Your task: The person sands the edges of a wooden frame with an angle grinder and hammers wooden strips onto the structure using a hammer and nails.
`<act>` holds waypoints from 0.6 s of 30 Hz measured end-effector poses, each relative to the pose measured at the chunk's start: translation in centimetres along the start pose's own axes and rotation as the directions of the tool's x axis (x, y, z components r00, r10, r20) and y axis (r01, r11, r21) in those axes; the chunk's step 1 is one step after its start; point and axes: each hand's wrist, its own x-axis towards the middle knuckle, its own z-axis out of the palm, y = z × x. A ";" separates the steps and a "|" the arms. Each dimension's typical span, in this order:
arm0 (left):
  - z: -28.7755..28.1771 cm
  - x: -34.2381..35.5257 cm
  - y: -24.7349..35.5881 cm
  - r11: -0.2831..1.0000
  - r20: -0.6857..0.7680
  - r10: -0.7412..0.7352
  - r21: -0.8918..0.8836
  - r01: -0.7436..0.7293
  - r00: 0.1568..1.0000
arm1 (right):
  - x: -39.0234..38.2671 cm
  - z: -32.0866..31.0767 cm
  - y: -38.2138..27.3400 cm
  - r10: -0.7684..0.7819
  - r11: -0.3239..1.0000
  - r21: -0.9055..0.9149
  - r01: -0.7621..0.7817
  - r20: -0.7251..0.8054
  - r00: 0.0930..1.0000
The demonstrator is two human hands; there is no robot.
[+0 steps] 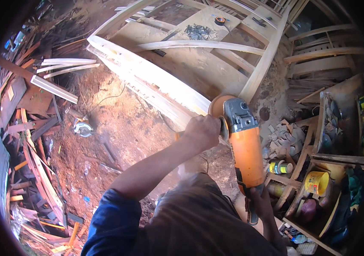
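An orange and grey angle grinder [246,153] is held with both hands. My left hand [202,130] is closed on its side handle, beside the tool's head. My right hand [260,200] is closed round the rear handle at the bottom. The brown disc [220,102] is at the near end of a pale wooden frame [156,81]; whether it touches the wood I cannot tell. A curved slat [199,45] spans the frame above a plywood board.
A circular saw [82,128] lies on the dirt floor at left, among wood offcuts [39,162]. Dark loose pieces [201,32] and a tape roll [220,20] sit on the plywood. At right are wooden crates [345,158] holding cans, a yellow bucket [317,182] and cloth.
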 end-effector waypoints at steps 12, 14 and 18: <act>-7.4 0.8 -16.0 0.999 -0.064 -0.040 0.020 0.041 0.997 | 6.2 15.1 -8.3 0.005 1.000 -0.019 -0.006 -0.025 1.000; -9.3 1.2 -18.6 0.996 -0.021 -0.051 0.077 0.052 0.998 | 7.8 17.2 -8.7 -0.078 0.995 -0.060 0.078 -0.003 0.997; -11.1 1.0 -26.6 0.998 -0.179 0.004 0.067 0.008 0.984 | 10.8 22.6 -14.7 0.053 0.975 -0.220 -0.042 0.047 0.997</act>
